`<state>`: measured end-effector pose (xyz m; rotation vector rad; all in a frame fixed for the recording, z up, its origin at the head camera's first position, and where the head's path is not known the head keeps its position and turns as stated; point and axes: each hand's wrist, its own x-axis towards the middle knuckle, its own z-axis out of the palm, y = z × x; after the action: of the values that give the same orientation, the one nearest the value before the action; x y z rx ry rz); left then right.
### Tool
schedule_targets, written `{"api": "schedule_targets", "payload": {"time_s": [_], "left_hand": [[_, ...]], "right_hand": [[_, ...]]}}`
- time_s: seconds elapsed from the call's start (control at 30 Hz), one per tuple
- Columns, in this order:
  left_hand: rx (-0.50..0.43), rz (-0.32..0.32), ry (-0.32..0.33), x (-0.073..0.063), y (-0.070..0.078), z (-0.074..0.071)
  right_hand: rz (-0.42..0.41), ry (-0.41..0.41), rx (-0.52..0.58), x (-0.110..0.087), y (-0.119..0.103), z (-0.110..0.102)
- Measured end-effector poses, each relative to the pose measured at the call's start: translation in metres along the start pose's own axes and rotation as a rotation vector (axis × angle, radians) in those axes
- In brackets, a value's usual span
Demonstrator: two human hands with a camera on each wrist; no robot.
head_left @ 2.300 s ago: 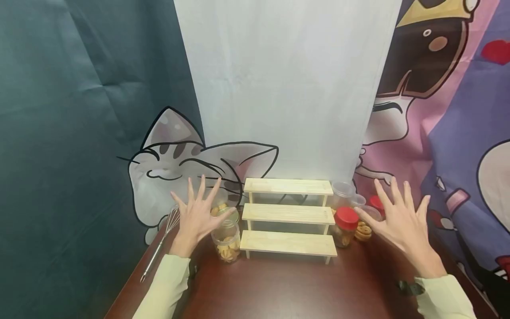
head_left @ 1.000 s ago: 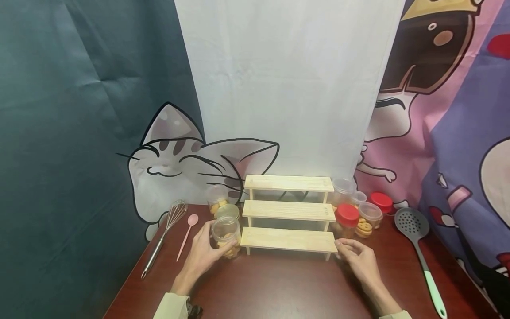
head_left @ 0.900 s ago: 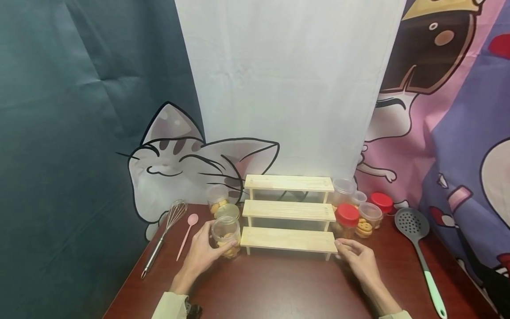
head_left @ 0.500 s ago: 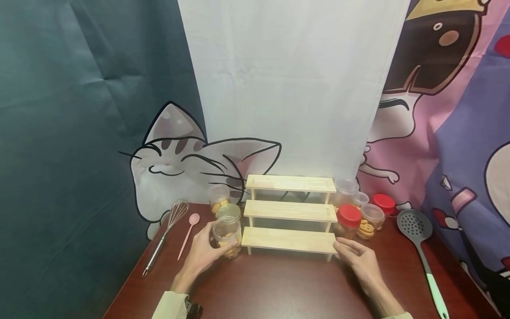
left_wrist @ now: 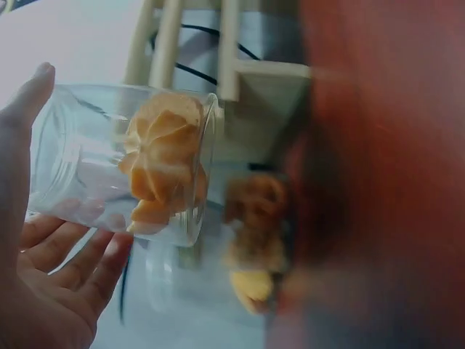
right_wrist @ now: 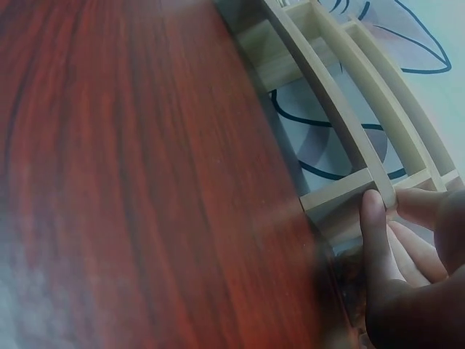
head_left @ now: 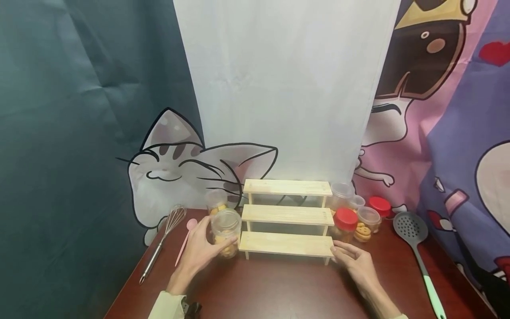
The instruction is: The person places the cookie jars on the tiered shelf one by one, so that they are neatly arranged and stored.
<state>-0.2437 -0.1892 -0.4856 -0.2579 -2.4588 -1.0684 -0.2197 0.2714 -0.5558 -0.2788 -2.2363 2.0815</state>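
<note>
My left hand [head_left: 199,249] grips a clear jar [head_left: 225,228] of cookies, thumb on one side and fingers on the other. In the left wrist view, piped swirl cookies [left_wrist: 166,149] lie at the bottom of this jar, which is held off the table. To its right stands a three-tier wooden shelf [head_left: 286,244], all its boards bare. My right hand [head_left: 358,265] pinches the right end of the lowest board between thumb and fingers; the right wrist view shows the thumb [right_wrist: 374,218] against the board's edge. Another cookie jar [head_left: 217,201] sits behind the held one.
A whisk [head_left: 163,241] and a pink spoon [head_left: 185,241], partly behind the left hand, lie at the left. Right of the shelf cluster several jars, including a red-lidded jar [head_left: 345,220] and a clear cookie jar [head_left: 367,221]. A slotted turner [head_left: 414,235] lies at the far right.
Both hands, first raised with spread fingers, have come down: the left took hold of the cookie jar, the right the shelf's end. In the last half second the jar rose slightly.
</note>
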Motion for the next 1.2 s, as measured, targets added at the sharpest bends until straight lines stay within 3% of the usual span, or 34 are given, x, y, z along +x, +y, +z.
{"api": "schedule_targets", "payload": {"time_s": [0.27,0.4,0.6,0.77,1.2], "left_hand": [[-0.118,0.019,0.017,0.021,0.042,0.014],[-0.183,0.031,0.000,0.030,0.062,0.033],[-0.360,0.068,-0.035,0.048,0.092,0.065],[-0.444,0.052,-0.046,0.062,0.116,0.087],[-0.652,0.057,-0.033,0.084,0.151,0.130]], "right_hand": [[0.001,0.007,0.002,0.000,0.003,0.001],[0.006,0.013,-0.003,-0.001,0.004,0.001],[-0.004,0.021,0.002,0.000,0.006,0.001],[-0.007,0.027,0.000,0.000,0.005,0.002],[0.000,0.038,-0.006,-0.001,0.004,0.003]]}}
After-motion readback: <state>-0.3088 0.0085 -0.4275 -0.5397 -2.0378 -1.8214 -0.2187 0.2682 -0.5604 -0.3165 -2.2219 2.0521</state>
